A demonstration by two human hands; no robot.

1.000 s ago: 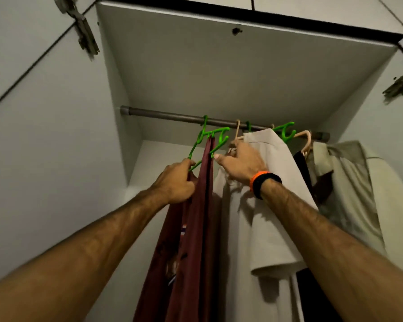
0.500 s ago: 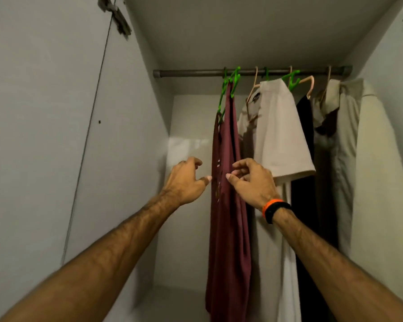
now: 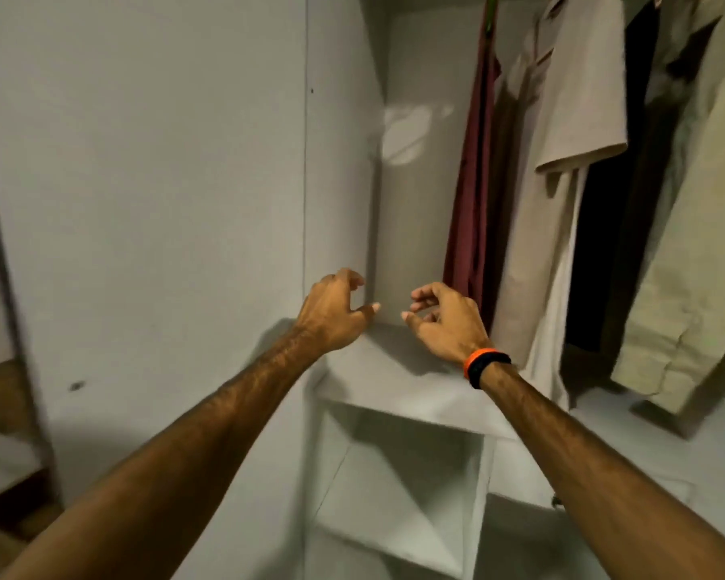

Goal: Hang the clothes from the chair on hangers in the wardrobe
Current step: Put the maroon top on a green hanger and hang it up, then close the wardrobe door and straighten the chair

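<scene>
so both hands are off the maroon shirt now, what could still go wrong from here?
1. The maroon garment hangs free, and its hanger top is almost out of view, so its seating on the rail is unverified; it might slip.
2. The left hand and right hand are empty, loosely curled above the shelf; the right sits close to the garment's hem and could snag it.

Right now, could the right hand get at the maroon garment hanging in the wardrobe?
Probably yes. The right hand holds nothing, its fingers loosely curled, and it sits just left of the maroon garment near its lower end, with nothing between them. The left hand is off to the other side.
</scene>
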